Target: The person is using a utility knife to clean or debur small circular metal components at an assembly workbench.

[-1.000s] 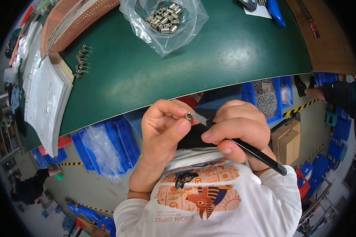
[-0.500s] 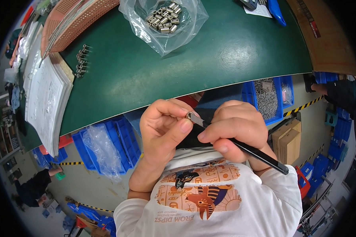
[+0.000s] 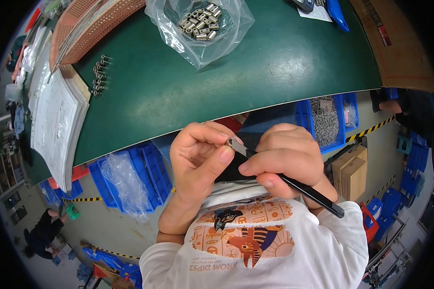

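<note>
Between the thumb and forefinger of my left hand point(image 3: 194, 159) is a small shiny metal sleeve point(image 3: 230, 141). My right hand point(image 3: 291, 154) is wrapped around a black utility knife point(image 3: 316, 194), whose handle slants down to the right. The knife's blade point(image 3: 239, 148) meets the sleeve, or lies right beside it; exactly where it touches is too small to tell. Both hands are close together, in front of the table's near edge. Beyond them, a clear plastic bag point(image 3: 193, 54) on the green table point(image 3: 255, 77) holds several similar metal sleeves point(image 3: 200, 24).
Small screw-like parts point(image 3: 100, 76) form a row at the table's left, near a pink perforated basket point(image 3: 89, 33) and a paper stack point(image 3: 58, 120). Blue bins point(image 3: 154, 173) sit below the edge, one holding many small parts point(image 3: 325, 123). A blue-handled tool point(image 3: 337, 17) lies far right.
The knife's rear end has swung slightly left and down, and my right fingers have shifted a little with it. My left hand keeps its hold on the sleeve. People in the background have moved.
</note>
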Demonstrator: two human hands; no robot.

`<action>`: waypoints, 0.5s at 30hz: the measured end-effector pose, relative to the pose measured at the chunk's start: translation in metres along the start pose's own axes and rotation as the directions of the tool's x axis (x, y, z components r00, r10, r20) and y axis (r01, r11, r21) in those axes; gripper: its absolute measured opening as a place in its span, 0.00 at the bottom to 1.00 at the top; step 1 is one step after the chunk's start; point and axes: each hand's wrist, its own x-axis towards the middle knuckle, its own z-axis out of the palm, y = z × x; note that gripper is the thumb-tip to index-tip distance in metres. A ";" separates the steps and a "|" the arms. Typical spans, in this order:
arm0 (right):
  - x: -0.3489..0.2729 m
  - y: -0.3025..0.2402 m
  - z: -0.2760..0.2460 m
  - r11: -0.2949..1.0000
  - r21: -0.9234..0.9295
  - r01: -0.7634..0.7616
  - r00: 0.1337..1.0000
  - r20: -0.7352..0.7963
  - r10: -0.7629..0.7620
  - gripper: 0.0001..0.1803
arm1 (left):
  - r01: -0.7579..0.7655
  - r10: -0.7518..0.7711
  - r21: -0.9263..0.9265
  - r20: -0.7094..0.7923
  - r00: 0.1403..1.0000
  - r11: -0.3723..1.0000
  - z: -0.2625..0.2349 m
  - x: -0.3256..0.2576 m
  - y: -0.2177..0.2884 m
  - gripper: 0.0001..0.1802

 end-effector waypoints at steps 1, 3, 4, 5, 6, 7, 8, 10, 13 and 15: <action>0.001 0.001 0.001 1.000 0.000 0.000 1.000 0.000 0.000 0.10 | 0.005 -0.005 0.002 -0.010 1.000 1.000 0.000 0.000 0.000 0.07; 0.002 0.004 0.003 0.995 -0.058 0.083 0.995 -0.057 -0.086 0.06 | 0.008 -0.008 -0.028 -0.014 1.000 1.000 0.001 -0.001 0.001 0.07; 0.002 0.005 0.003 0.995 -0.057 0.084 0.995 -0.057 -0.087 0.06 | 0.010 -0.011 -0.057 -0.018 1.000 0.998 0.001 -0.001 0.001 0.07; 0.002 0.006 0.004 0.996 -0.062 0.067 0.993 -0.093 -0.073 0.06 | 0.009 -0.010 -0.055 -0.019 1.000 0.998 0.000 -0.001 0.000 0.07; 0.002 0.006 0.003 0.996 -0.068 0.048 0.990 -0.129 -0.057 0.06 | 0.014 -0.015 -0.060 -0.018 1.000 0.998 0.000 -0.001 0.000 0.07; 0.000 0.005 0.000 1.000 0.000 0.017 0.995 -0.097 -0.017 0.06 | 0.019 -0.020 -0.065 -0.017 1.000 0.998 0.000 -0.001 0.000 0.07; 0.001 0.004 0.000 1.000 0.000 0.016 0.995 -0.096 -0.016 0.06 | 0.019 -0.020 -0.066 -0.017 1.000 0.998 0.000 -0.001 0.000 0.07; 0.001 0.003 -0.001 0.997 0.055 0.062 0.996 -0.067 -0.058 0.05 | 0.024 -0.025 -0.052 -0.013 1.000 0.998 0.000 -0.001 0.000 0.07; 0.001 0.004 0.002 0.996 0.067 0.058 0.996 -0.064 -0.054 0.05 | 0.006 -0.006 -0.027 -0.005 1.000 1.000 0.000 -0.001 0.000 0.06; -0.001 0.002 0.001 0.997 0.072 0.033 0.999 -0.041 -0.031 0.08 | 0.011 -0.011 -0.028 -0.001 1.000 1.000 -0.001 -0.002 0.000 0.06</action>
